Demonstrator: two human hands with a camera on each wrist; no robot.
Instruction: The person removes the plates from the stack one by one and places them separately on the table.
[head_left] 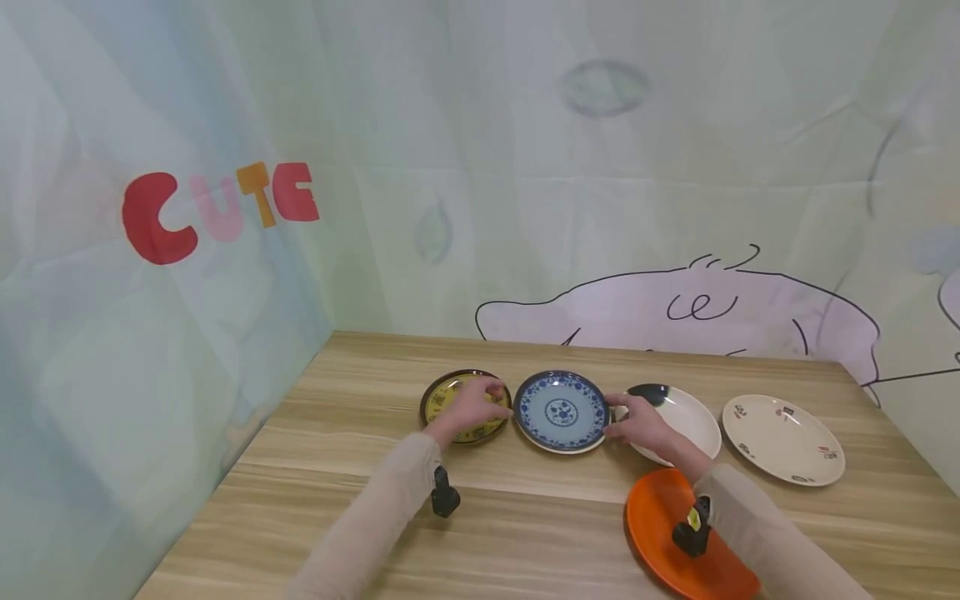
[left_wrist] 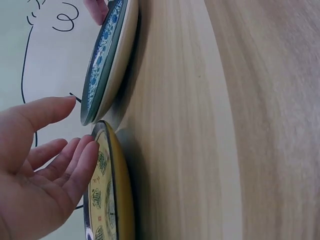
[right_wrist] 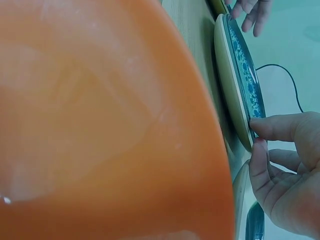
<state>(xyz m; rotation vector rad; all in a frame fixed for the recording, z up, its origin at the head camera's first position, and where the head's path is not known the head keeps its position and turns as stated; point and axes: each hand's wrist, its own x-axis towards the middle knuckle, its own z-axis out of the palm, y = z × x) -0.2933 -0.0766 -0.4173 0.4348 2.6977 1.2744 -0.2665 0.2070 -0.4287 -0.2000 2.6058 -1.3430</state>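
A round plate with a blue floral border (head_left: 562, 425) lies on the wooden table between both hands. My right hand (head_left: 643, 427) pinches its right rim; in the right wrist view the thumb is on top of the edge and a fingertip is against the outside. My left hand (head_left: 467, 410) hovers over a yellow patterned plate (head_left: 448, 390) with a dark rim. Its fingers are spread, with a gap between thumb and fingertips, near the blue plate's left edge. The left wrist view shows the blue plate's pale underside (left_wrist: 118, 70) facing the table.
Right of the blue plate is a white plate (head_left: 693, 421) with a dark patch, partly behind the right hand. Farther right lies a cream plate (head_left: 783, 440) with small drawings. An orange plate (head_left: 654, 521) sits under the right forearm. A printed curtain (head_left: 465, 183) hangs behind the table.
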